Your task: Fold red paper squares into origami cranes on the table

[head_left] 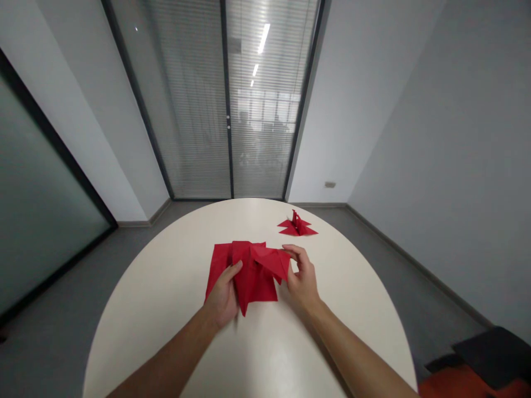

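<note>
- So, nearest on my feed, the left hand (pixel 222 301) grasps the folded red paper (pixel 245 271), thumb on top, apparently to steady its layers above the round table (pixel 145 320).
- The right hand (pixel 303 279) grips the paper's right end, fingers curled round the edge, seemingly bracing it opposite the left.
- Behind it I see a flat red sheet (pixel 220 255); whether held or lying down, I can't tell.
- Farther off, a folded red figure (pixel 297 225) stands on the table's far right, probably placed to leave the hands room.
</note>
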`<state>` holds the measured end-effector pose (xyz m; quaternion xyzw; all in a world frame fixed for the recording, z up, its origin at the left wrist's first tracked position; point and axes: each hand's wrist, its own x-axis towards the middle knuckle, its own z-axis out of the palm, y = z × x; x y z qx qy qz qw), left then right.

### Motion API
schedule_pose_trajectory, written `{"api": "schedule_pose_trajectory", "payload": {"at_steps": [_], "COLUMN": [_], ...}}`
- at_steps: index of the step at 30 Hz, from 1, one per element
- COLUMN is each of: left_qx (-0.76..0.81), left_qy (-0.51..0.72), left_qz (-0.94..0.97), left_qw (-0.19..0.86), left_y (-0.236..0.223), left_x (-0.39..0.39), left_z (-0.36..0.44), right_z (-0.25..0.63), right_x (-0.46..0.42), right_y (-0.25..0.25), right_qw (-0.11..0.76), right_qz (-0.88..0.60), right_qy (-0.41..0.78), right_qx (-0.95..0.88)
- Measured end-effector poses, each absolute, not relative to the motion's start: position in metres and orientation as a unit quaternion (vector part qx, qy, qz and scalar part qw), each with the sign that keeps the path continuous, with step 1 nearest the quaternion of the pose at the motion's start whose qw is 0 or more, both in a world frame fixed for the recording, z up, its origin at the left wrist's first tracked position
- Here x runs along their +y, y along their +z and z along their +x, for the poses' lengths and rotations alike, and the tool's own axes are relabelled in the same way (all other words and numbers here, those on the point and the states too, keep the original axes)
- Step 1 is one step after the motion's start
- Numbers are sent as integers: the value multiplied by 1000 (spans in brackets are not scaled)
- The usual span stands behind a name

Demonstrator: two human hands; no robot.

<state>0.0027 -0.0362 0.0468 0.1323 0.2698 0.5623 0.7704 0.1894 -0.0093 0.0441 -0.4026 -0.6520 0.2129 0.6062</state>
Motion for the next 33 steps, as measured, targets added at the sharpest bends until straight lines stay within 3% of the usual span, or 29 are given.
{"api": "schedule_pose_trajectory", "payload": {"at_steps": [3,6,11,17,20,25,33], "left_qx": [272,274,299,314,334,429,490], "left_qy": [551,565,592,599,607,614,613], "left_qz": [139,140,145,246,312,438,485], "left_qw": [776,765,734,694,651,497,385], "left_y": [50,51,52,54,47,28,45], "left_x": [-38,-35,-28,-28,-27,-21,-24], "left_z": [1,-2,-8,-6,-4,-8,-22], "right_z": [198,205,207,204,199,188,189], "right_x": [-7,-5,-3,5,4,-11,-12], "right_y": [54,60,59,60,63,71,74], "right_qw": [607,605,601,655,664,559,470], "right_qz": [-396,-421,-448,-380,-335,-274,-276], "right_qy": [124,132,258,369,492,678,714], "right_qx": [-678,-663,-610,-539,-453,-391,-440]}}
